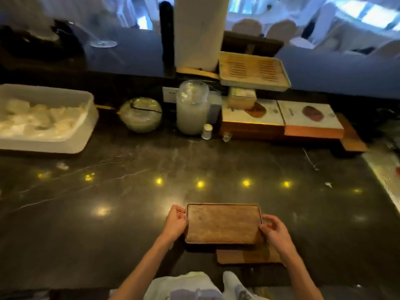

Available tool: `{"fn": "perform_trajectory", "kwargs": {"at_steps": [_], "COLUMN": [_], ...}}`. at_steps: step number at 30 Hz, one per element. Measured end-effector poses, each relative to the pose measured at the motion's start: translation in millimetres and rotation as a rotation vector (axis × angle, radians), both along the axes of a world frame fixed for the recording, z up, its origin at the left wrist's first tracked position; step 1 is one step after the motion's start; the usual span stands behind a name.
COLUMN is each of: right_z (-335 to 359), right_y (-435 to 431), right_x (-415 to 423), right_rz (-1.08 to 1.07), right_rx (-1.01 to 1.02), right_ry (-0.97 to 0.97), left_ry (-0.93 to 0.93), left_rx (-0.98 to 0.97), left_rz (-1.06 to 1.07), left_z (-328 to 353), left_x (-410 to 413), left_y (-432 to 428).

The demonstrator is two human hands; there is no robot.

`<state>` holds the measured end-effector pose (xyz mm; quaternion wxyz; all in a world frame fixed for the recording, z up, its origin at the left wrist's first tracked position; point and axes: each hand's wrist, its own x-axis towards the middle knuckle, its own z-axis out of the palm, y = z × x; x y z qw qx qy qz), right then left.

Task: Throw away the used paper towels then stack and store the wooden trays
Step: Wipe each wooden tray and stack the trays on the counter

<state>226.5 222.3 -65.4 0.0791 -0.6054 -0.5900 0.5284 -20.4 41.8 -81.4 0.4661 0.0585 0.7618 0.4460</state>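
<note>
A dark wooden tray (223, 224) with a low rim is held level just above the near edge of the dark marble counter (129, 191). My left hand (175, 223) grips its left short side and my right hand (275, 231) grips its right short side. Under it, shifted toward me and to the right, lies a second wooden tray (249, 256), partly hidden by the first. No loose paper towel shows near my hands; a small white scrap (62, 166) lies on the counter at the left.
A white plastic tub (82, 146) of crumpled white material stands far left. At the back are a lidded glass bowl (140, 114), a tall glass jar (192, 108), a paper towel roll (198, 33), a slatted bamboo tray (253, 70) and boxes on wooden boards (281, 120).
</note>
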Motion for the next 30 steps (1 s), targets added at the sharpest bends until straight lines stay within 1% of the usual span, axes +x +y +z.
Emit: {"fn": "perform_trajectory", "kwargs": {"at_steps": [4,7,10,16,24,30], "right_z": [-9,-16,-25,-36,-42,-41], "right_y": [25,34,39,40,41,39], "right_x": [60,94,110,107,109,111], "right_rz": [-0.011,0.026,0.066,0.090,0.131,0.137], "right_rx": [0.046,0.062,0.049,0.058,0.076,0.041], "right_ry": [-0.013,-0.039,-0.047,-0.043,-0.071,-0.062], "left_ry": [0.001,0.096,0.200,0.353,0.375,0.381], "left_rx": [-0.040,-0.086,-0.128,-0.194,-0.227,-0.250], "left_rz": [-0.070,-0.076,-0.109,-0.117,-0.127,-0.138], "left_z": [-7,-12,-13,-11,-14,-18], "left_x": [64,97,115,123,126,129], "left_y": [28,42,48,49,49,48]}}
